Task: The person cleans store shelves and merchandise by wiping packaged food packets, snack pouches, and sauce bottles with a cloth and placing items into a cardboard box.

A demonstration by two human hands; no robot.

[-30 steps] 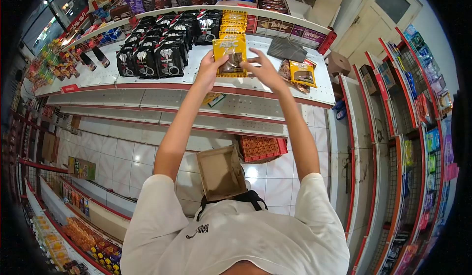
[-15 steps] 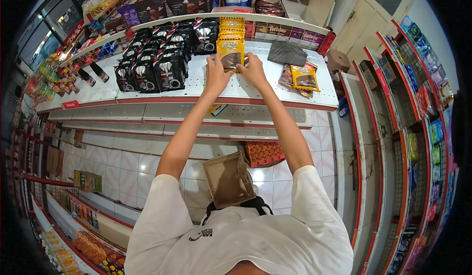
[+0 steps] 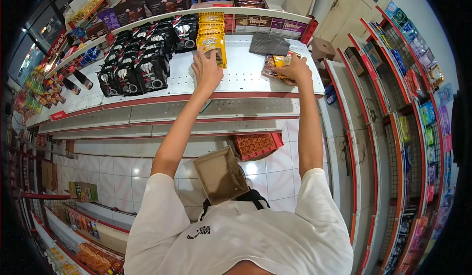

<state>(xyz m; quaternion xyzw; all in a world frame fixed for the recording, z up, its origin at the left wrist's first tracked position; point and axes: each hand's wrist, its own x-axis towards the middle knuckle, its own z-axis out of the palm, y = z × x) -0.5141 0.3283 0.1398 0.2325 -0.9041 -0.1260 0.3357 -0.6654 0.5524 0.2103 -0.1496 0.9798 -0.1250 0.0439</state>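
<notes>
My left hand [image 3: 207,71] rests against the front of a row of yellow ABC coffee packets [image 3: 212,44], its fingers apart on the foremost packet. Farther right on the white shelf [image 3: 241,73], my right hand [image 3: 296,70] grips a yellow packet [image 3: 280,61] lying on a small pile. Beneath it shows a brown packet [image 3: 268,67], partly covered. A dark grey flat sheet [image 3: 269,44] lies just behind that pile. Left of the yellow row stand several rows of black coffee packets [image 3: 150,72].
An open cardboard box [image 3: 221,174] is in front of my body, beside a red patterned box [image 3: 258,146] on the tiled floor. Stocked shelving [image 3: 361,122] runs along the right. Twister boxes [image 3: 259,23] stand behind the shelf's back rail [image 3: 172,14].
My right hand has left the front yellow packet and moved right to the yellow packet on the small pile. My left hand stays at the row. The view has shifted slightly.
</notes>
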